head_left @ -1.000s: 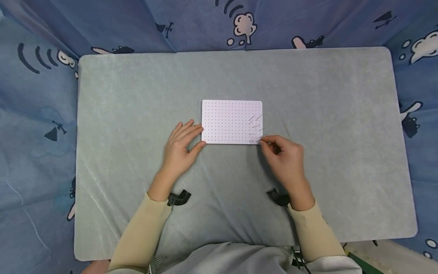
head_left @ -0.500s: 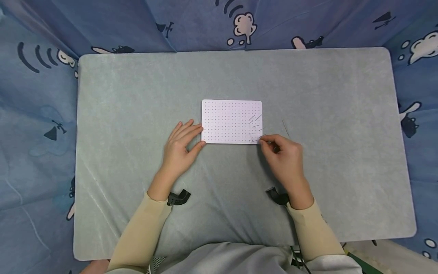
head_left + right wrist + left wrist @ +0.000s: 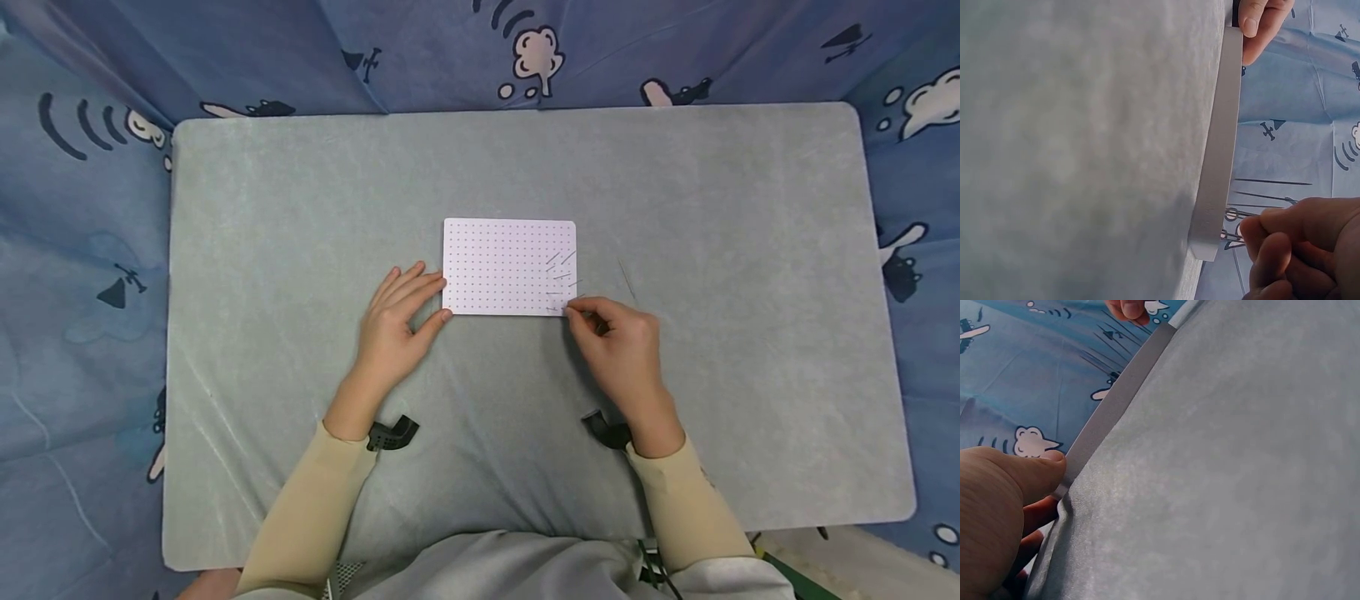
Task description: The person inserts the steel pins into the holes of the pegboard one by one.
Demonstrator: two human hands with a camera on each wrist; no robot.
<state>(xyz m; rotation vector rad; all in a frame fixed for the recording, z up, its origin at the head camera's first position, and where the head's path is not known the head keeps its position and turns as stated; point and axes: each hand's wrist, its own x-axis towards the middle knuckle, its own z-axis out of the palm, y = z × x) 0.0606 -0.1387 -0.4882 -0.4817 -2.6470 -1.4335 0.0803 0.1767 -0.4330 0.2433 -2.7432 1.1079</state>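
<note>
A white board (image 3: 495,267) with rows of small holes lies mid-table. Several thin needles (image 3: 556,260) stand upright out of its right part, and the right wrist view shows a few needles (image 3: 1272,182) side by side. My left hand (image 3: 392,329) rests at the board's left end, fingers straight, thumb touching the front left corner. At the front right corner, my right hand (image 3: 618,342) pinches a needle between thumb and index finger, close over the board; the needle is mostly hidden by the fingertips. The other fingers of that hand are curled in.
Another needle (image 3: 627,280) lies loose on the grey cloth-covered table (image 3: 735,250), right of the board. A blue patterned curtain (image 3: 450,50) hangs around the table's back and sides. Black wrist cameras (image 3: 393,433) sit on both wrists.
My right hand has shifted slightly left along the board's front right corner, still pinching. The left hand and the board have stayed in place.
</note>
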